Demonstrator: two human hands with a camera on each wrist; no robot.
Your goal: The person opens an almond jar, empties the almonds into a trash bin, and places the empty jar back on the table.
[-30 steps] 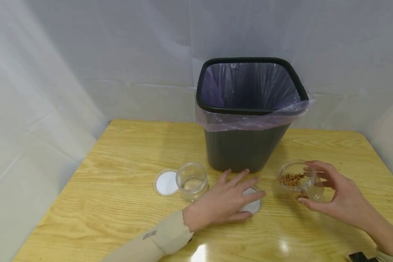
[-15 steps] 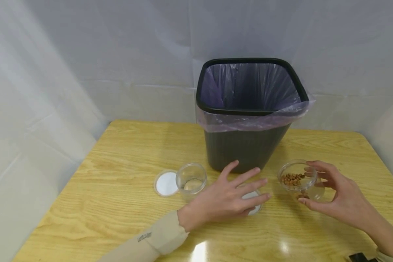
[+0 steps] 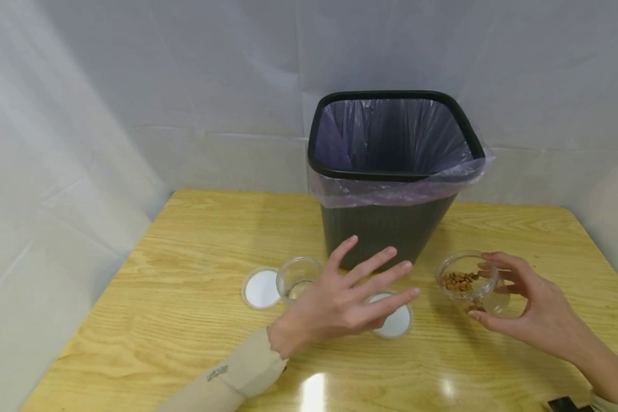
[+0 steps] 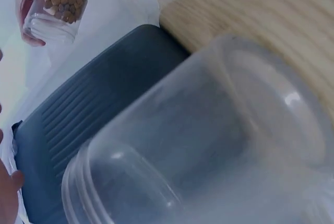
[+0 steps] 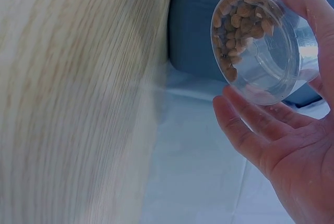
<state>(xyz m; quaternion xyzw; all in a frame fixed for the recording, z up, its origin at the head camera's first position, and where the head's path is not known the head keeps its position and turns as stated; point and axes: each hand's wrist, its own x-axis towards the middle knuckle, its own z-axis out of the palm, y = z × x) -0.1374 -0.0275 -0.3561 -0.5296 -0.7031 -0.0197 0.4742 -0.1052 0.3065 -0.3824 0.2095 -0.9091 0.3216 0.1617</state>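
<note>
My right hand (image 3: 541,312) grips a clear jar (image 3: 463,286) off the table, fingers on its far side and thumb on the near side. Small brown nut-like pieces (image 5: 237,31) lie inside it; the jar has no lid on. With fingers straight and spread, my left hand (image 3: 342,300) hovers over a round white lid (image 3: 395,323), holding nothing. Behind its wrist stands a second clear jar (image 3: 292,277), uncovered, partly hidden by the hand; in the left wrist view this jar (image 4: 177,119) fills the foreground. Another round white lid (image 3: 262,289) lies just left of it.
A dark waste bin (image 3: 386,226) with a purple liner (image 3: 381,197) folded over its rim stands behind the hands on the wood-grain table (image 3: 185,257). White sheeting (image 3: 211,86) hangs behind the table and along its left side.
My left hand has lifted off the right lid and shifted slightly left, leaving more of that lid visible and covering more of the standing jar. The right hand and its jar stay nearly still.
</note>
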